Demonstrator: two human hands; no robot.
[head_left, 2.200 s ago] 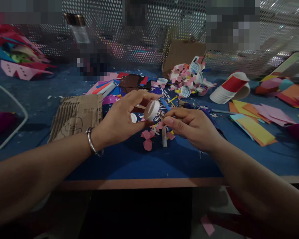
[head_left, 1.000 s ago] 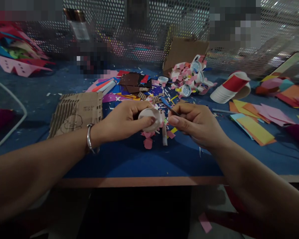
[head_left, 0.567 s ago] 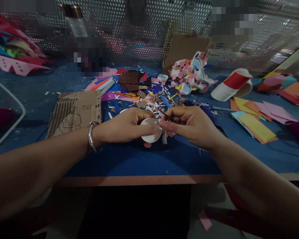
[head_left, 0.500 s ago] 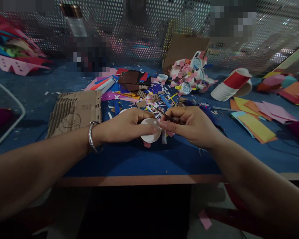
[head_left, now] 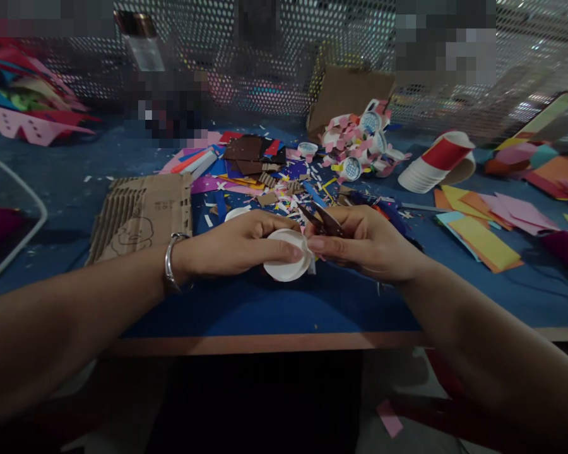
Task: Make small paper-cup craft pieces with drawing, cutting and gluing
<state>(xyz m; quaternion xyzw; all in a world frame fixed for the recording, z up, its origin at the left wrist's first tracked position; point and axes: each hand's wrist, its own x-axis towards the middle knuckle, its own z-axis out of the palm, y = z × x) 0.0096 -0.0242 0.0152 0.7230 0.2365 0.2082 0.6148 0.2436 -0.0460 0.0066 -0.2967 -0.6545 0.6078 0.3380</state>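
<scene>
Table (head_left: 265, 315): blue top across the whole view, with a reddish-brown front edge (head_left: 265, 344).
Screen (head_left: 208, 31): grey perforated metal, upright behind the table, full of round holes; blurred pink, blue and yellow patches show through.
Floor (head_left: 383, 381): grey, partly shadowed, visible below the table at right.
Light: dim overall, bright glints on the screen at upper right.
Upper background: partly hidden by pixelated blocks.

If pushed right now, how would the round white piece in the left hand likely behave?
The round white piece looks thin-rimmed, so it is probably light and might dent if the left hand squeezed harder. Its circular outline suggests it could roll on edge.
</scene>
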